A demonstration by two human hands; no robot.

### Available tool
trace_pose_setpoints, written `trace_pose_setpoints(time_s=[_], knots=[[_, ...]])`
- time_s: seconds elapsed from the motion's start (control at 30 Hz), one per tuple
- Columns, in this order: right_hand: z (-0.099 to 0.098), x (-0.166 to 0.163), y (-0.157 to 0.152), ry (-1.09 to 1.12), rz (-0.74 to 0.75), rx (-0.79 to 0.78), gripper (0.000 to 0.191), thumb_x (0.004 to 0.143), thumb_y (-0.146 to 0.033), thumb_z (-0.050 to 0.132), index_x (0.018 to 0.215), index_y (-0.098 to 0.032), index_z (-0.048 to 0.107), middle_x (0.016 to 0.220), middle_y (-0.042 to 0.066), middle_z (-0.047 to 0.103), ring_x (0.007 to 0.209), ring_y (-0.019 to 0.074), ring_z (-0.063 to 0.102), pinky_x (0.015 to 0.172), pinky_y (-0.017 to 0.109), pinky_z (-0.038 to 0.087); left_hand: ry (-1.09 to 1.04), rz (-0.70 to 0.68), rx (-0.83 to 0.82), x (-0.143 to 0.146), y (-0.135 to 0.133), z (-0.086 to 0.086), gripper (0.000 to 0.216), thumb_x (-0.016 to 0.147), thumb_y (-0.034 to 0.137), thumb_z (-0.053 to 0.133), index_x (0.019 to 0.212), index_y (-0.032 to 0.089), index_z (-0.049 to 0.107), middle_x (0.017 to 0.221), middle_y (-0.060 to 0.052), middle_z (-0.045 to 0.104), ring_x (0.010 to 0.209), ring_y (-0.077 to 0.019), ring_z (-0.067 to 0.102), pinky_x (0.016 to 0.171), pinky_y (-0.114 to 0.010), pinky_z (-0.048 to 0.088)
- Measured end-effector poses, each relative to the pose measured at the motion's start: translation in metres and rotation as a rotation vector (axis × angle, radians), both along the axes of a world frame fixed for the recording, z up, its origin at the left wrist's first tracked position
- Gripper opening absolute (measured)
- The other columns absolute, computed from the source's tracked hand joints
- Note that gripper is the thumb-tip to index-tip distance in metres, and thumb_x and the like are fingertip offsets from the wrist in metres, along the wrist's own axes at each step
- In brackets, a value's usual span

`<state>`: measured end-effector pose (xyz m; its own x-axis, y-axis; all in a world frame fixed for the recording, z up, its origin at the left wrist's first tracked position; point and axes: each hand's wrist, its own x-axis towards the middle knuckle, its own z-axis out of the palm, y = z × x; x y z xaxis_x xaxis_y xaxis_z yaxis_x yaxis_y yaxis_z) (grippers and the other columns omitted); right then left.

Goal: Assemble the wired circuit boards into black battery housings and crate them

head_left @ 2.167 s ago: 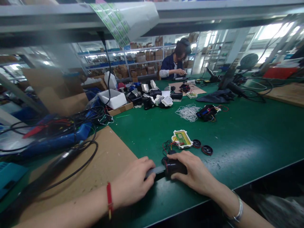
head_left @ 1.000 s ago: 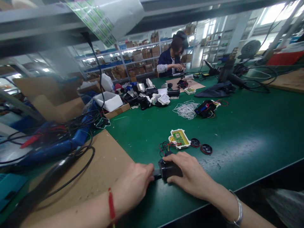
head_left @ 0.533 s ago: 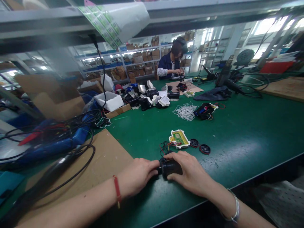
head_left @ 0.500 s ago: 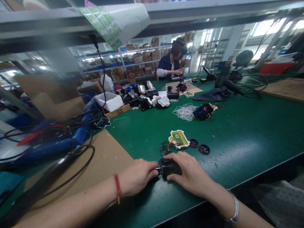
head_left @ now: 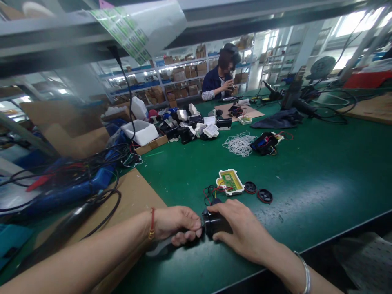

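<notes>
A small black housing [head_left: 213, 222] lies on the green table [head_left: 306, 163], near the front edge. My right hand [head_left: 241, 230] curls over it and grips it from the right. My left hand [head_left: 176, 223] is closed on a dark tool [head_left: 159, 247] whose tip meets the housing's left end. Red and black wires [head_left: 211, 192] run from the housing to a white tray holding a green circuit board [head_left: 230, 181]. Two small black round speakers [head_left: 258, 192] lie just right of the board.
A brown cardboard sheet [head_left: 134, 196] lies left, with blue tools and black cables [head_left: 76, 175] beyond it. Farther back sit white cord [head_left: 240, 143], a wired black part [head_left: 263, 143] and a pile of black and white parts [head_left: 190, 124]. Another person [head_left: 222, 75] works at the far end.
My left hand has turned palm inward and closed tighter on the tool, which now points down-left. The housing stays under my right hand. The view shifted slightly.
</notes>
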<state>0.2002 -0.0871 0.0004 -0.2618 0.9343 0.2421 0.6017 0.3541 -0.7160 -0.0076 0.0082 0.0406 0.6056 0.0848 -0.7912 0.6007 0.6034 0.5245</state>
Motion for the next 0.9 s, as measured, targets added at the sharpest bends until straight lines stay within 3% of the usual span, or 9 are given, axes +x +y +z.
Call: trace_pose_setpoints(time_s=[0.17, 0.43, 0.63, 0.7, 0.8, 0.9], knots=[[-0.002, 0.001, 0.001, 0.008, 0.009, 0.009, 0.048, 0.068, -0.024, 0.076, 0.112, -0.024, 0.057, 0.098, 0.002, 0.065, 0.092, 0.0202, 0.054, 0.081, 0.035, 0.042, 0.014, -0.026, -0.026, 0.006, 0.002, 0.006, 0.025, 0.071, 0.032, 0.067, 0.076, 0.009, 0.060, 0.051, 0.002, 0.046, 0.036, -0.0024, 0.029, 0.032, -0.013, 0.021], [-0.005, 0.011, 0.000, 0.043, 0.078, 0.044, 0.048, 0.070, -0.022, 0.075, 0.115, -0.024, 0.057, 0.101, 0.004, 0.066, 0.094, 0.0199, 0.058, 0.083, 0.034, 0.046, -0.054, 0.031, 0.156, 0.007, -0.020, 0.006, 0.027, 0.074, 0.036, 0.063, 0.074, 0.010, 0.059, 0.056, -0.001, 0.056, 0.039, -0.0040, 0.039, 0.034, -0.014, 0.030], [-0.009, 0.014, 0.001, -0.006, 0.093, 0.098, 0.042, 0.075, -0.029, 0.070, 0.115, -0.023, 0.057, 0.099, 0.006, 0.066, 0.090, 0.0204, 0.061, 0.076, 0.033, 0.050, 0.032, 0.013, 0.124, 0.013, -0.034, 0.015, 0.021, 0.093, 0.024, 0.036, 0.079, 0.015, 0.050, 0.053, -0.001, 0.060, 0.042, -0.0102, 0.055, 0.044, -0.020, 0.045], [-0.011, 0.012, 0.002, -0.036, 0.101, 0.118, 0.042, 0.077, -0.030, 0.068, 0.116, -0.023, 0.056, 0.099, 0.006, 0.066, 0.090, 0.0201, 0.061, 0.075, 0.033, 0.051, 0.093, 0.018, 0.144, 0.014, -0.038, 0.019, 0.022, 0.094, 0.021, 0.029, 0.080, 0.018, 0.046, 0.046, 0.003, 0.054, 0.037, -0.0096, 0.049, 0.041, -0.019, 0.041], [-0.011, 0.009, 0.003, -0.075, 0.123, 0.140, 0.043, 0.078, -0.030, 0.067, 0.118, -0.023, 0.054, 0.099, 0.006, 0.065, 0.090, 0.0198, 0.061, 0.076, 0.032, 0.050, 0.153, 0.067, 0.145, 0.015, -0.043, 0.025, 0.024, 0.094, 0.022, 0.030, 0.075, 0.019, 0.043, 0.041, 0.009, 0.035, 0.028, -0.0045, 0.027, 0.032, -0.014, 0.023], [-0.009, 0.008, 0.003, -0.103, 0.147, 0.158, 0.043, 0.078, -0.029, 0.067, 0.118, -0.023, 0.053, 0.099, 0.006, 0.065, 0.089, 0.0198, 0.060, 0.076, 0.033, 0.050, 0.190, 0.032, 0.090, 0.016, -0.042, 0.028, 0.024, 0.091, 0.018, 0.032, 0.071, 0.018, 0.044, 0.045, 0.009, 0.031, 0.030, -0.0036, 0.021, 0.032, -0.016, 0.016]])
